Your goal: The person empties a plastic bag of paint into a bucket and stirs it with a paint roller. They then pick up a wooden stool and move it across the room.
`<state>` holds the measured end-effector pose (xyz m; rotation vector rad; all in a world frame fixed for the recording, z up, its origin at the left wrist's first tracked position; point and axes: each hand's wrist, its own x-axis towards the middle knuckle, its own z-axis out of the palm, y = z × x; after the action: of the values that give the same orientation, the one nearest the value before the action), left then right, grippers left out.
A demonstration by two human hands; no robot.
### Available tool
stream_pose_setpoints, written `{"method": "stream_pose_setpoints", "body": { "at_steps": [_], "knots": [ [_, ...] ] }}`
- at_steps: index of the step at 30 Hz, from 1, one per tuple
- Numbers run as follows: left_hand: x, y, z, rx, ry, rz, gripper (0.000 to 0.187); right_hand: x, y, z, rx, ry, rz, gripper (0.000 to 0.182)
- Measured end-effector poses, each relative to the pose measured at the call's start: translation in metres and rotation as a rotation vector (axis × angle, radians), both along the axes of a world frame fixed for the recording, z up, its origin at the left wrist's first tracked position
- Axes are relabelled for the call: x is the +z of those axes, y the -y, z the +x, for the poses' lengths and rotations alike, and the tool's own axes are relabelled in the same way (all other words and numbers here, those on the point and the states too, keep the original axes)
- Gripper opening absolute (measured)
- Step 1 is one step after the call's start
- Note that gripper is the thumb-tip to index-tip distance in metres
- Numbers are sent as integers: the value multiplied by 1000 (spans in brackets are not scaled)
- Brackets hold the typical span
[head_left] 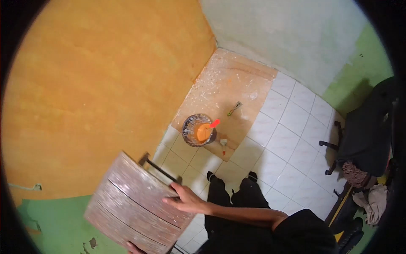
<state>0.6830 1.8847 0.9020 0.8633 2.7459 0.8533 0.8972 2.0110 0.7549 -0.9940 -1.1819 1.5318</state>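
My right hand (186, 201) reaches across my body and grips the edge of a slat-topped stool (135, 203), fingers lying over the rim near a dark metal bar of its frame. The top is brownish wood with a shiny surface and dark gaps between the slats. It is tilted beside the orange wall. Only a few fingers of my left hand (134, 249) show at the bottom edge of the view, curled over the stool's near side; the rest of that hand is hidden.
A dark bucket (186, 134) with orange paint and a red-handled tool (215, 123) stands by a paint-spattered board (237, 80). A brush (223, 146) and a green-handled tool (234, 109) lie on the board. An office chair (363, 131) stands right. The orange wall (105, 76) is left.
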Motion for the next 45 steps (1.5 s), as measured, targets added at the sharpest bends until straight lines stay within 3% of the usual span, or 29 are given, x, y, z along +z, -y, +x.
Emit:
{"method": "stream_pose_setpoints", "body": {
  "at_steps": [1,3,7,9,12,15,20,24,27,29,30,32,34,41,45],
  "knots": [
    [18,2,17,-34,19,-12,89,26,2,31,0,3,9,51],
    [29,-6,20,-245,168,409,73,77,3,73,-123,-20,138,43],
    [54,-53,64,-410,232,609,56,141,4,162,-307,-66,275,39],
    [63,-84,99,-645,283,587,51,152,3,201,-493,-30,364,35],
    [34,-169,163,-606,218,641,48,137,-29,265,-591,-31,311,33],
    [-1,-250,216,-809,375,515,44,116,-63,324,-737,112,177,36],
    [-88,-408,368,-1119,376,307,40,40,-163,437,-1001,204,82,32],
    [-178,-514,476,-1126,656,97,38,-50,-244,515,-1063,310,-90,31],
    [-282,-581,541,-1124,782,29,41,-128,-300,581,-1053,244,-283,33],
    [-341,-613,572,-1078,640,-102,44,-180,-332,619,-1032,291,-313,34],
    [-343,-579,553,-1054,515,-163,47,-181,-300,602,-1028,354,-272,35],
    [-376,-572,560,-1006,615,-224,49,-222,-305,618,-1026,317,-345,37],
    [-424,-586,583,-876,566,-144,48,-270,-341,649,-928,395,-358,39],
    [-510,-605,620,-544,530,-204,52,-366,-448,711,-582,469,-377,46],
    [-519,-594,641,-417,535,-140,61,-385,-474,721,-441,533,-380,48]
  ]
}}
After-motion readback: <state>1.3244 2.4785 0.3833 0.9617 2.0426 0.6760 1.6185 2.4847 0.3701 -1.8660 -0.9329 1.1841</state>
